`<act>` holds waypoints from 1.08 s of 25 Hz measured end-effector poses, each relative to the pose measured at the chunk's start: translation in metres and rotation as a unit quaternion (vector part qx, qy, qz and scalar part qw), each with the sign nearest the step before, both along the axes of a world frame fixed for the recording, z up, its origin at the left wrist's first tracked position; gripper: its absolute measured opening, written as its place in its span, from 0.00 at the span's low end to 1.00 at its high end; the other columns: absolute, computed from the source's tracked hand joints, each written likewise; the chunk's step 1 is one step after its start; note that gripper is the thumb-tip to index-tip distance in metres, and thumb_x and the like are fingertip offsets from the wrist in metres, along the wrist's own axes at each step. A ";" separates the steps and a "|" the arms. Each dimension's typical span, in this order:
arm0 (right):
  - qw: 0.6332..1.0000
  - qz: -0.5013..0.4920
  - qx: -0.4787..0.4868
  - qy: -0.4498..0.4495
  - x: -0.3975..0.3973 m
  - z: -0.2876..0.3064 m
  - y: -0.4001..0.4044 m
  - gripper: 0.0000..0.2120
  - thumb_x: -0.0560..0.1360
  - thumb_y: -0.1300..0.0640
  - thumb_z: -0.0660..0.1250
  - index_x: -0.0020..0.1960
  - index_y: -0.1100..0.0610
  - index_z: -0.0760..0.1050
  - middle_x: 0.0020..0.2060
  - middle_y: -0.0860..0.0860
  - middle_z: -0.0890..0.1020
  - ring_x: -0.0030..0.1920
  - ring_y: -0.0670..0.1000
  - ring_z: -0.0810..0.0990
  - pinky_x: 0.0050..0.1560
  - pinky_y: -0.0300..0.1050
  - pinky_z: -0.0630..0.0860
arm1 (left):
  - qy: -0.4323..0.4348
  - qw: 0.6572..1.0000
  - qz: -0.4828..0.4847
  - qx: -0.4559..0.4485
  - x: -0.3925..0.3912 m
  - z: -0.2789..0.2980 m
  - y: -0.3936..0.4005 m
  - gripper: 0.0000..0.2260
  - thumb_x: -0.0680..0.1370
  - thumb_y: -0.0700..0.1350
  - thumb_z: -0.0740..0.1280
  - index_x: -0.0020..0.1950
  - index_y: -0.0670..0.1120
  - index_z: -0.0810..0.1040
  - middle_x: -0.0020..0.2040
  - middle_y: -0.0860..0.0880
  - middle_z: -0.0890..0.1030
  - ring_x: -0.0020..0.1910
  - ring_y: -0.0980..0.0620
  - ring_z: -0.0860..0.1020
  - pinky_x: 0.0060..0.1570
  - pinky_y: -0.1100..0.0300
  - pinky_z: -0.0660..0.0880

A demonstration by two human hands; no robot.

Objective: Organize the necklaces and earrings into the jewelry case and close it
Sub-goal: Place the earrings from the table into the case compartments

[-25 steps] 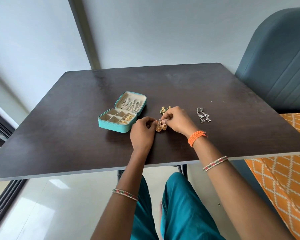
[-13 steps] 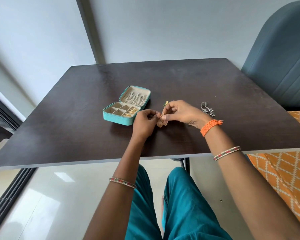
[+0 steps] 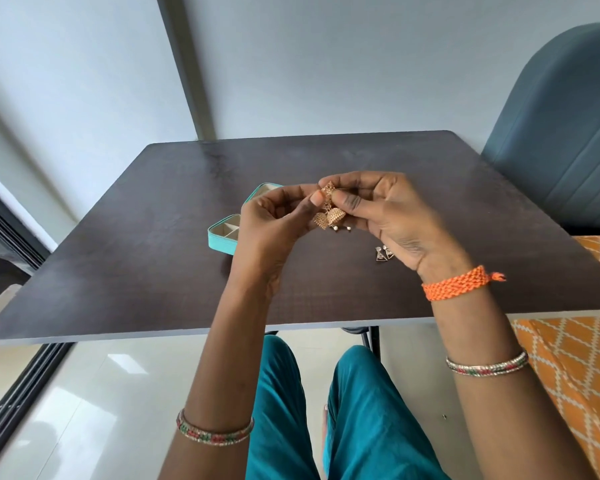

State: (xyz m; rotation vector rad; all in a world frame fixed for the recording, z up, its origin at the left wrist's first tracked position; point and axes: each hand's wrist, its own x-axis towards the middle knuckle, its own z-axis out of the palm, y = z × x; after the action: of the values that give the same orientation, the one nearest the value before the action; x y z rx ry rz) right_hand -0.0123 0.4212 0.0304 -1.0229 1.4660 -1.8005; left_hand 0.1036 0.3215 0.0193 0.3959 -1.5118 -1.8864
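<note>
Both hands, left (image 3: 274, 223) and right (image 3: 392, 216), fingers pinched on gold earrings (image 3: 329, 216) above bench (image 3: 153, 265); open case (image 3: 226, 233) behind left hand

Orange braided wristband (image 3: 456, 283), beaded bangles (image 3: 214, 434) on both forearms, teal trousers (image 3: 371, 420)

From my feed the scene is bright and evenly lit by soft daylight that seems to enter from the left, where the glossy floor (image 3: 94, 386) carries pale window reflections and the counter (image 3: 160, 271) shows a faint sheen across its far half. Shadows are weak: I only see a soft dark patch on the counter under the left hand (image 3: 274, 220) and right hand (image 3: 392, 216). The wide lens bows the wall post (image 3: 187, 64) and splays the forearms at the bottom edge, and the gold earrings (image 3: 329, 216) look slightly soft, fine detail smeared.
</note>
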 end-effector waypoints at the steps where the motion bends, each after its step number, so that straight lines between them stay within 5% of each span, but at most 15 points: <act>1: 1.000 -0.018 0.007 0.024 0.002 0.003 0.000 0.07 0.74 0.67 0.67 0.49 0.60 0.80 0.37 0.52 0.85 0.38 0.47 0.82 0.37 0.38 0.78 | -0.011 1.000 0.006 -0.017 0.001 0.002 0.002 0.02 0.75 0.37 0.69 0.45 0.41 0.81 0.37 0.47 0.84 0.36 0.54 0.82 0.41 0.64 0.80; 5: 0.997 -0.061 0.019 0.047 0.008 0.007 0.001 0.05 0.73 0.66 0.69 0.47 0.60 0.80 0.37 0.54 0.85 0.36 0.47 0.83 0.35 0.39 0.78 | -0.062 0.997 0.035 -0.020 0.000 0.004 0.000 0.03 0.74 0.37 0.70 0.42 0.45 0.82 0.34 0.49 0.84 0.35 0.54 0.80 0.38 0.63 0.78; 9: 0.994 -0.092 -0.008 0.057 0.009 0.013 0.001 0.03 0.72 0.65 0.70 0.46 0.60 0.80 0.42 0.59 0.84 0.41 0.51 0.82 0.45 0.47 0.81 | -0.016 0.998 0.053 -0.002 -0.003 0.011 0.001 0.02 0.73 0.37 0.70 0.43 0.43 0.82 0.36 0.47 0.84 0.36 0.52 0.80 0.40 0.63 0.78; 17: 0.994 -0.099 -0.018 0.041 0.004 0.023 -0.003 0.05 0.75 0.66 0.67 0.46 0.58 0.79 0.39 0.55 0.83 0.39 0.48 0.81 0.45 0.43 0.79 | 0.012 0.999 0.029 -0.008 -0.012 0.017 0.000 0.05 0.76 0.37 0.68 0.48 0.44 0.82 0.41 0.45 0.84 0.42 0.48 0.80 0.47 0.57 0.78; 27: 0.994 -0.099 0.009 0.038 0.001 0.017 -0.001 0.11 0.73 0.71 0.66 0.54 0.65 0.79 0.45 0.57 0.83 0.43 0.50 0.82 0.48 0.42 0.81 | 0.005 0.999 0.014 0.040 -0.007 0.021 0.001 0.04 0.75 0.35 0.68 0.47 0.41 0.81 0.37 0.47 0.85 0.37 0.54 0.83 0.38 0.65 0.79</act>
State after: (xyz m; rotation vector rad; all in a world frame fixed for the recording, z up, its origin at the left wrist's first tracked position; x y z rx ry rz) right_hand -0.0116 0.4206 0.0471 -0.9752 1.6782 -1.8979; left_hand 0.0966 0.3224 0.0399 0.4418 -1.4194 -1.9289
